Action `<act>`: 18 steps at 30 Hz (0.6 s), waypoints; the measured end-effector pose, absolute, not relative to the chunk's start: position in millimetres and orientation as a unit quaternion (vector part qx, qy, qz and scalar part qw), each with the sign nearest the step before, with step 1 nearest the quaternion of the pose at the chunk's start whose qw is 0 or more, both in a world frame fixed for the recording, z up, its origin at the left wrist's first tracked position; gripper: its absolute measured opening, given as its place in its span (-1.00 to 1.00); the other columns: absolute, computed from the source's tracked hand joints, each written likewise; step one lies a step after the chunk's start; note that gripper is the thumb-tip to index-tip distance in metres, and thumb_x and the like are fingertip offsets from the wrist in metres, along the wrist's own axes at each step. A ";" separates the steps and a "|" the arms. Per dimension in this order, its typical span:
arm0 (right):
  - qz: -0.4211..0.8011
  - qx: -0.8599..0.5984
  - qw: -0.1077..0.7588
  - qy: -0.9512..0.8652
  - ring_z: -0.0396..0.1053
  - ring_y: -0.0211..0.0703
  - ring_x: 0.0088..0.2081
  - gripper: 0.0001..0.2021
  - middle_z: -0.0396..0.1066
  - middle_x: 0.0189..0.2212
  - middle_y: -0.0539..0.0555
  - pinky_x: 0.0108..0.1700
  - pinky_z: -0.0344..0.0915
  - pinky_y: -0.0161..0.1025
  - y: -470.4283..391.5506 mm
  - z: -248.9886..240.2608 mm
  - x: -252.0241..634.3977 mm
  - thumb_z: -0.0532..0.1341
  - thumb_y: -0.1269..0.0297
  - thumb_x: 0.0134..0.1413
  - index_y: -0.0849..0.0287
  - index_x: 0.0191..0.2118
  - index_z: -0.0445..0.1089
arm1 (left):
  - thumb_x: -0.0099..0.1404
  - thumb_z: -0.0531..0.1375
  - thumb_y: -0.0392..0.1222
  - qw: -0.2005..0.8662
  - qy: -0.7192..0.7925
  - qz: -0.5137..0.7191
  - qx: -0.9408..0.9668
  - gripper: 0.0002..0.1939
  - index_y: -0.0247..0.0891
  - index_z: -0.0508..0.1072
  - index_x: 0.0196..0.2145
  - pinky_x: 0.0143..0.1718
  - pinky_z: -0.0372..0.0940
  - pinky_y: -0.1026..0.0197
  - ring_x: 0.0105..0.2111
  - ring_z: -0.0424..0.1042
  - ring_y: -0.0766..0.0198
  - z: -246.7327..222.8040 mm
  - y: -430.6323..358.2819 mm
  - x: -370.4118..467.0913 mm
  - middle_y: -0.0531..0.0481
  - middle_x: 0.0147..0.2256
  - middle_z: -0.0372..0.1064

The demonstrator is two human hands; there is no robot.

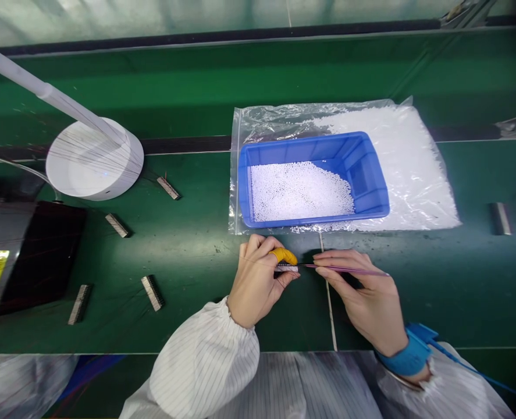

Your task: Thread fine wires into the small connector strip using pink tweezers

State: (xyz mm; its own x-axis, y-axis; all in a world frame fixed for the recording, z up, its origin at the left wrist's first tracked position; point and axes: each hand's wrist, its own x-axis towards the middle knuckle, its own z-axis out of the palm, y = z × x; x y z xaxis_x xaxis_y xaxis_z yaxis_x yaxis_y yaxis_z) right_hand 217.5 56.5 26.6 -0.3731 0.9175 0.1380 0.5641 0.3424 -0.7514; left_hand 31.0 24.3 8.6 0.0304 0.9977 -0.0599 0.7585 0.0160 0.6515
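My left hand (258, 279), with a yellow cot on one finger, is closed on a small white and black block (287, 268) just in front of the blue bin. In my right hand (362, 291) are thin pink tweezers (349, 269), pinched between the fingers and pointing left. Their dark tip is at the block's right end; whether it touches is too small to tell. A blue strap (408, 354) circles my right wrist. White beads (299, 192) lie in the blue bin (314, 222), which rests on a clear bag of white beads (415, 174).
Several similar blocks, one of them here (152, 292), lie at the left on the green table (196, 203). A white round lamp base (94, 160) and a dark box (39, 256) stand farther left. A metallic cylinder (501, 219) lies at the far right.
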 end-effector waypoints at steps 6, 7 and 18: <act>0.333 -0.508 0.286 -0.741 0.39 -0.38 -0.13 -0.89 0.42 -0.20 -0.02 -0.12 0.32 -0.37 53.6 34.0 231.1 0.15 0.29 0.17 0.17 -0.24 0.39 | 0.18 0.28 -0.06 0.273 0.660 0.224 0.662 -0.76 -0.21 0.49 -0.23 -0.13 0.12 0.24 -0.16 0.12 0.33 8.2 23.7 30.8 0.00 -0.17 0.27; 0.345 -0.506 0.273 -0.742 0.38 -0.41 -0.15 -0.88 0.41 -0.20 -0.02 -0.15 0.31 -0.40 53.0 35.1 232.1 0.12 0.29 0.19 0.18 -0.23 0.36 | 0.18 0.28 -0.05 0.278 0.661 0.224 0.660 -0.76 -0.21 0.49 -0.23 -0.13 0.12 0.24 -0.16 0.13 0.33 8.9 24.1 30.8 0.00 -0.17 0.28; 0.217 -0.459 0.191 -0.840 0.22 -0.37 -0.26 -0.79 0.35 -0.32 0.03 -0.21 0.10 -0.33 68.2 45.0 222.3 -0.03 0.30 0.28 0.19 -0.19 0.33 | 0.17 0.29 -0.06 0.310 0.663 0.223 0.644 -0.77 -0.20 0.49 -0.23 -0.14 0.07 0.22 -0.14 0.14 0.31 16.1 27.2 30.4 0.02 -0.19 0.32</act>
